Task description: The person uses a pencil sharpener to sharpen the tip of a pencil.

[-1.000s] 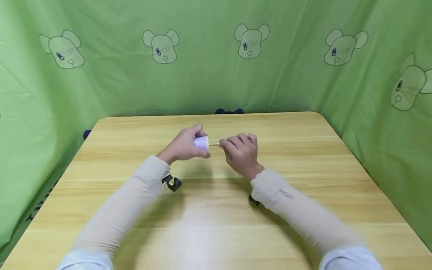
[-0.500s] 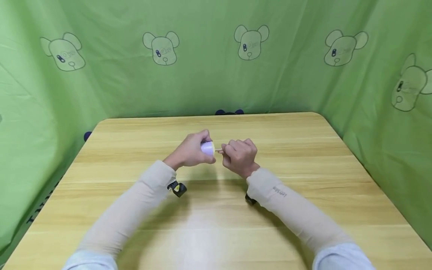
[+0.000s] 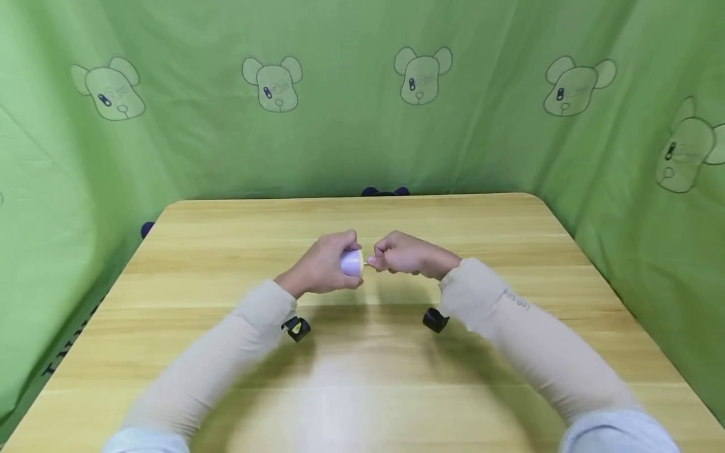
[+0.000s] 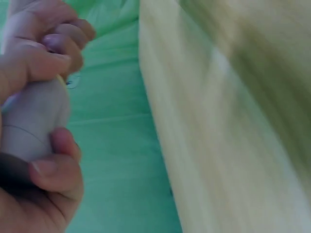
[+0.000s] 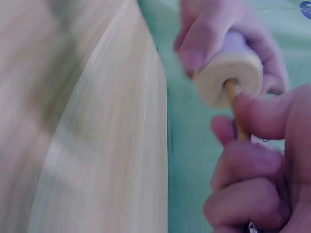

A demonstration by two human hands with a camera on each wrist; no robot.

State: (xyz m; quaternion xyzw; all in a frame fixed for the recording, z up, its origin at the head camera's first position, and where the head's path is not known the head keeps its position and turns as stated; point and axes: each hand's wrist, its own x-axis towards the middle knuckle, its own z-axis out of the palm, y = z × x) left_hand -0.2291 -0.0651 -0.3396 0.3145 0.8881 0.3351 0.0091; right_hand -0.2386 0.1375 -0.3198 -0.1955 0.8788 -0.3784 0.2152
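My left hand (image 3: 321, 265) holds a small purple pencil sharpener (image 3: 350, 263) above the table, thumb and fingers wrapped round its sides. The sharpener's cream end faces right; in the right wrist view a round hole shows in that end (image 5: 212, 83). A thin wooden pencil (image 5: 240, 127) stands in the hole. Thumb and fingers of my right hand (image 3: 408, 255) pinch the pencil close to the sharpener, the other fingers curled in. In the left wrist view the sharpener's body (image 4: 36, 109) looks pale, with a dark part at its lower end. The pencil's tip is hidden inside.
A light wooden table (image 3: 362, 377) lies under both arms. Green curtains (image 3: 351, 145) printed with bear heads stand round its back and sides. Small black wrist cameras (image 3: 435, 320) hang below both sleeves.
Both hands have come nearer the body, the left also a little right. The right hand has turned over at the wrist, its forearm swinging right. Less of the pencil shows outside the sharpener.
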